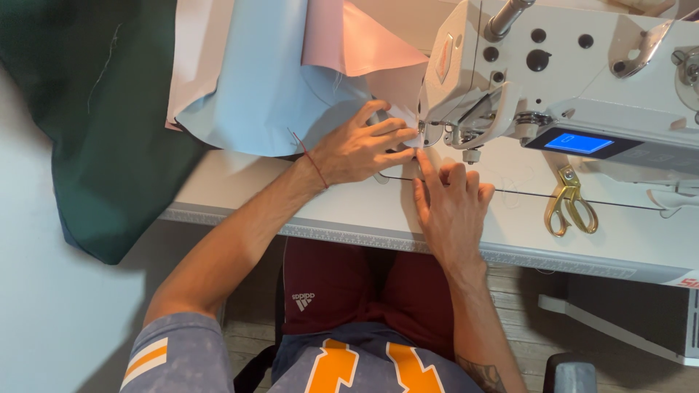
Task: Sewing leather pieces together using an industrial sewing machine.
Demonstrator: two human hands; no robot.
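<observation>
Under the presser foot of the white sewing machine, a small edge of pale fabric is being fed, and both hands close in on that spot. By the look of it, the step in hand is guiding the cloth into the needle area, right at the start of a seam or a short run of stitching.

Left of the machine head, the left hand lies flat on the light blue fabric, fingers stretched out toward the foot and only loosely spread. It presses the cloth down rather than gripping it; nothing is closed inside the palm. A pink fabric piece lies behind it, overlapping the blue and running toward the machine.

Just in front of the machine head, the right hand rests on the white table with the index finger extended up to the cloth edge beside the foot. The other fingers are half curled and hold nothing that I can see. Whether the fingertip pins the cloth or only touches it is too small to tell.

The next move would seem to call for steady, even pressure from both hands so that the edge stays aligned, with fingertips kept clear of the needle.

Right of the needle area, below the machine's blue screen, gold scissors lie on the table, well apart from both hands. Far left of the machine, dark green cloth hangs over the table edge.
</observation>
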